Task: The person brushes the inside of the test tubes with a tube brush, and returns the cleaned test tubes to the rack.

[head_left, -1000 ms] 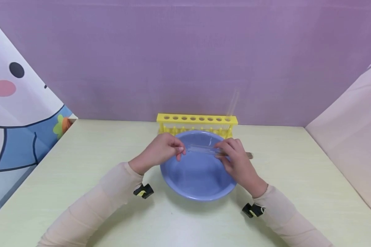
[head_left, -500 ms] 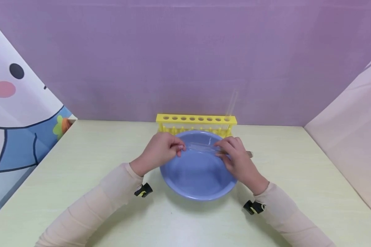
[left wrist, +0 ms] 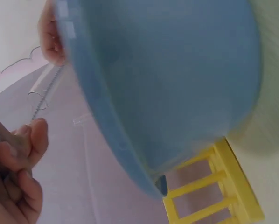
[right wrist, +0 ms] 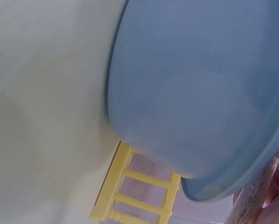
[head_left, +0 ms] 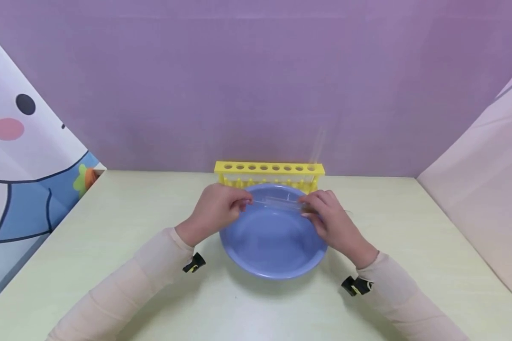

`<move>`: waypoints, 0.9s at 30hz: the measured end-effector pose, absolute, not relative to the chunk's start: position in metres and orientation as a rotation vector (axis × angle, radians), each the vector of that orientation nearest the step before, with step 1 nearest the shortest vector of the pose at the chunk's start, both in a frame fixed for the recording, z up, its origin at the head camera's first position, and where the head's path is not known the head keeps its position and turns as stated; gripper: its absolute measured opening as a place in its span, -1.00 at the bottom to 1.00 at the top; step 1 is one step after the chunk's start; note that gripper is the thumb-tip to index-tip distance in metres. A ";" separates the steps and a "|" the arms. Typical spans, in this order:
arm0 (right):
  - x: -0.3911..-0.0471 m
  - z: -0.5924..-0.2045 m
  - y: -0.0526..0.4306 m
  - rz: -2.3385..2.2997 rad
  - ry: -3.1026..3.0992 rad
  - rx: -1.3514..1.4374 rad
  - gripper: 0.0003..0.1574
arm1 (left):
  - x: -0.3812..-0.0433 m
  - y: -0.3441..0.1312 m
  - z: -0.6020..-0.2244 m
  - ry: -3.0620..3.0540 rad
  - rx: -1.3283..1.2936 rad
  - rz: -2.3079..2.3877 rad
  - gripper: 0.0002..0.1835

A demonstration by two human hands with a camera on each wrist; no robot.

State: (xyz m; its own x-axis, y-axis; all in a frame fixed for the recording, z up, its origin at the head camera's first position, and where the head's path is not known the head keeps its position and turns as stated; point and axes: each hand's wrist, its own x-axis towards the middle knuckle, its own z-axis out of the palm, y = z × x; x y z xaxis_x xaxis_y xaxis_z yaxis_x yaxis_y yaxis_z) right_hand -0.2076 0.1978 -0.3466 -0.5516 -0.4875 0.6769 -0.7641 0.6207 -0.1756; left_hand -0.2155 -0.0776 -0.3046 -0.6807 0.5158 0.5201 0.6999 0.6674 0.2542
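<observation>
Above the blue basin [head_left: 273, 251], my right hand [head_left: 336, 227] holds a clear glass test tube [head_left: 281, 203] lying nearly level, its mouth toward the left. My left hand [head_left: 215, 208] pinches the twisted wire stem of a test tube brush [left wrist: 47, 92]; in the left wrist view that stem runs into the tube's mouth. Brownish bristles of the test tube brush [right wrist: 252, 198] show inside the tube close to the right fingers in the right wrist view. Part of the tube and bristles is hidden under the right hand.
Behind the basin stands a yellow test tube rack [head_left: 269, 168] with a row of holes. Another clear test tube [head_left: 317, 146] leans up from its right end hole. A purple backdrop [head_left: 256, 85] rises at the far edge of the pale table [head_left: 239, 317].
My left hand has shifted slightly left, drawing the brush with it. The brown bristles that showed beyond my right hand no longer show there; only clear tube does.
</observation>
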 end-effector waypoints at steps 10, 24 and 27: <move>-0.207 -0.347 0.201 0.593 -2.316 0.990 -0.57 | -0.217 -0.084 -0.312 -2.292 -1.057 -0.530 -0.71; -0.207 -0.344 0.207 0.644 -2.414 1.005 -0.66 | -0.227 -0.096 -0.317 -1.904 -1.238 -0.320 -0.67; -0.208 -0.343 0.209 0.660 -2.420 1.026 -0.67 | -0.230 -0.098 -0.318 -1.859 -1.257 -0.306 -0.67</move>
